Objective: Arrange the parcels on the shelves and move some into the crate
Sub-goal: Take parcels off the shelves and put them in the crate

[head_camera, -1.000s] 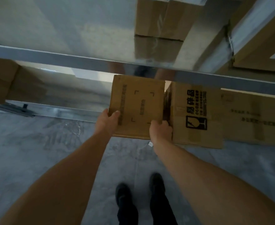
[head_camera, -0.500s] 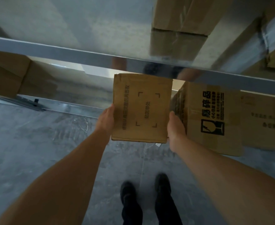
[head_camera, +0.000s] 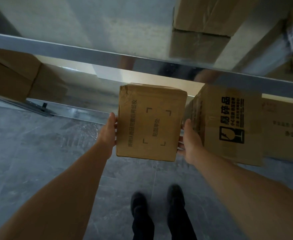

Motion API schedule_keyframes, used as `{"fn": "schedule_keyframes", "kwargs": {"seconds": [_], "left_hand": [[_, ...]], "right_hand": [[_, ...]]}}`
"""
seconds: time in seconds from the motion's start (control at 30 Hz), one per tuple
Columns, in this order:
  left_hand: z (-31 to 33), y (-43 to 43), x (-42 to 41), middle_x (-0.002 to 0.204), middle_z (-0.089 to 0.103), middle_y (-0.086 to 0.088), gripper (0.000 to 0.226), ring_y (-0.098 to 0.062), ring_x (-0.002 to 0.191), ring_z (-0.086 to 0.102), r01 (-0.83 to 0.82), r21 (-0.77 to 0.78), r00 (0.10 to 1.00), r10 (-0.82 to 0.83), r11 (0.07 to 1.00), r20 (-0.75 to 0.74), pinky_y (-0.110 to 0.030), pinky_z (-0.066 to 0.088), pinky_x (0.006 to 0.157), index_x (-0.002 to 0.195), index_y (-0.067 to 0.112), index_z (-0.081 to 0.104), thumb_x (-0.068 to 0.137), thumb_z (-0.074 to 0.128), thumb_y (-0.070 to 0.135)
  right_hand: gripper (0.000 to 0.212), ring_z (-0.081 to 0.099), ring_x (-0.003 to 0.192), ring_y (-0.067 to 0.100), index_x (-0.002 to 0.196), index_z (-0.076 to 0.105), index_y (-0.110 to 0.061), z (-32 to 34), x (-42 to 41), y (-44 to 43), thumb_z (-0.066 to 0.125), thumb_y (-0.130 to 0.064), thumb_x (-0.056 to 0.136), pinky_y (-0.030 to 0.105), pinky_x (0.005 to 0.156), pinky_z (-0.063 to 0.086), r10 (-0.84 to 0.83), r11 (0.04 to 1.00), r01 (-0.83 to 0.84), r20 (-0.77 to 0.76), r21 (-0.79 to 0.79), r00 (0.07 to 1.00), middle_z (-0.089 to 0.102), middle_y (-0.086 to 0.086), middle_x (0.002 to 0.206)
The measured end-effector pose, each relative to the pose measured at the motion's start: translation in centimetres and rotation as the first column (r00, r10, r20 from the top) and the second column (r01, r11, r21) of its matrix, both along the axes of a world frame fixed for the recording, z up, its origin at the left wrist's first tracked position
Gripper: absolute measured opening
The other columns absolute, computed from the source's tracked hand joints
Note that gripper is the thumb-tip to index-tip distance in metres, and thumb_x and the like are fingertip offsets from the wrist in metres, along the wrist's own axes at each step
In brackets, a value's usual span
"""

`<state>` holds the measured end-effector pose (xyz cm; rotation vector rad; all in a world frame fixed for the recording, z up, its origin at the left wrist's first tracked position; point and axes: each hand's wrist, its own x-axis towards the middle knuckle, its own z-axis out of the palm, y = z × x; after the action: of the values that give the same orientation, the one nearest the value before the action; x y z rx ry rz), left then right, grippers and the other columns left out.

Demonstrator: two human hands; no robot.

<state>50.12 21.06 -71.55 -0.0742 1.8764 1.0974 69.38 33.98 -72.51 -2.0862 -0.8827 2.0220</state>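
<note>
I hold a small brown cardboard parcel [head_camera: 151,123] with a printed corner-mark frame on its top, out in front of the lower shelf [head_camera: 83,111]. My left hand [head_camera: 107,132] grips its left side, thumb along the edge. My right hand [head_camera: 190,141] grips its right side, fingers curled under the bottom edge. The parcel is off the shelf, above the floor. Just to its right stands a bigger parcel with a fragile mark [head_camera: 228,122]; the two are slightly apart.
The metal rail of the upper shelf [head_camera: 73,49] crosses the view above the parcel. Stacked parcels [head_camera: 202,23] stand on that shelf at the right. Another parcel [head_camera: 9,75] sits on the lower shelf at the left, one more [head_camera: 284,129] at far right. My shoes [head_camera: 138,200] are on grey floor.
The small parcel has come out from beside the fragile-marked parcel towards me and a little left. Both hands shifted from its near edge to its two sides.
</note>
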Motion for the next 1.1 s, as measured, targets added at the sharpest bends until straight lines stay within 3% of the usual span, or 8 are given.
{"fn": "schedule_keyframes", "kwargs": {"seconds": [0.1,0.2,0.43,0.6,0.77,0.9,1.0,1.1], "left_hand": [[0.4,-0.6,-0.4,0.117,0.061,0.003,0.055,-0.022,0.118,0.054,-0.018,0.001,0.999,0.018,1.000,0.026,-0.048,0.038,0.107,0.118,0.025,0.060,0.102,0.022,0.061],[0.7,-1.0,-0.6,0.121,0.057,0.001,0.062,-0.021,0.119,0.050,-0.044,-0.003,0.998,0.045,0.999,0.033,-0.052,0.027,0.117,0.131,0.017,0.057,0.103,0.021,0.059],[1.2,-2.0,-0.7,0.122,0.058,-0.004,0.067,-0.022,0.115,0.053,-0.041,0.010,0.999,0.041,0.999,0.004,-0.048,0.031,0.112,0.136,0.011,0.054,0.102,0.024,0.061],[1.0,-2.8,-0.9,0.122,0.058,-0.005,0.054,-0.025,0.114,0.053,-0.086,-0.015,0.996,0.086,0.996,0.008,-0.048,0.035,0.112,0.127,0.014,0.057,0.103,0.031,0.055],[0.7,-3.8,-1.0,0.110,0.061,-0.001,0.040,-0.027,0.114,0.055,-0.109,-0.024,0.994,0.109,0.994,0.024,-0.047,0.036,0.110,0.102,0.022,0.059,0.104,0.033,0.053],[0.9,-4.5,-1.4,0.120,0.064,-0.008,0.046,-0.025,0.111,0.060,-0.110,-0.039,0.992,0.112,0.993,0.052,-0.045,0.042,0.106,0.118,0.016,0.063,0.102,0.039,0.052],[1.2,-4.9,-1.2,0.096,0.072,-0.008,0.036,-0.021,0.086,0.068,-0.126,-0.025,0.991,0.127,0.992,0.047,-0.039,0.054,0.083,0.093,0.019,0.067,0.102,0.045,0.044],[1.3,-4.9,-1.1,0.089,0.072,-0.009,0.037,-0.026,0.087,0.069,-0.125,-0.044,0.990,0.128,0.991,0.053,-0.043,0.056,0.083,0.090,0.017,0.069,0.101,0.046,0.043]], "right_hand": [[0.046,0.066,0.099,0.025,0.097,0.063,-0.032,0.4,0.0,-0.5,0.031,-0.065,0.103,0.048,0.098,0.048,-0.020,1.000,0.020,-0.012,0.012,1.000,0.071,0.006,0.104],[0.047,0.064,0.108,0.023,0.111,0.064,-0.026,0.7,-0.1,-0.7,0.035,-0.062,0.104,0.050,0.103,0.045,0.008,0.999,-0.009,0.022,0.039,1.000,0.069,0.004,0.114],[0.024,0.064,0.083,0.018,0.085,0.066,-0.024,1.0,-0.2,-0.7,0.053,-0.029,0.105,0.044,0.090,0.055,0.086,0.995,-0.085,-0.029,0.047,0.996,0.068,-0.001,0.088],[0.026,0.066,0.074,0.023,0.082,0.067,-0.017,0.9,0.1,-1.0,0.053,-0.018,0.103,0.035,0.066,0.057,0.104,0.994,-0.102,-0.047,0.033,0.993,0.070,0.007,0.084],[0.027,0.064,0.069,0.020,0.079,0.068,-0.021,0.5,0.4,-1.3,0.055,-0.018,0.102,0.043,0.087,0.059,0.069,0.998,-0.069,-0.113,-0.002,0.991,0.069,0.000,0.061],[0.028,0.072,0.068,0.022,0.090,0.074,-0.013,1.0,0.2,-1.4,0.050,-0.020,0.104,0.037,0.064,0.062,0.056,0.998,-0.063,-0.222,-0.028,0.973,0.072,0.008,0.083],[0.025,0.071,0.088,0.033,0.098,0.075,-0.010,1.3,-0.2,-1.7,0.054,-0.022,0.100,0.051,0.085,0.059,0.040,0.998,-0.052,-0.240,-0.045,0.970,0.071,0.016,0.104],[0.033,0.072,0.089,0.032,0.100,0.076,-0.012,1.0,-0.4,-1.8,0.053,-0.036,0.101,0.050,0.084,0.060,0.007,0.998,-0.019,-0.225,-0.052,0.974,0.075,0.012,0.101]]}}
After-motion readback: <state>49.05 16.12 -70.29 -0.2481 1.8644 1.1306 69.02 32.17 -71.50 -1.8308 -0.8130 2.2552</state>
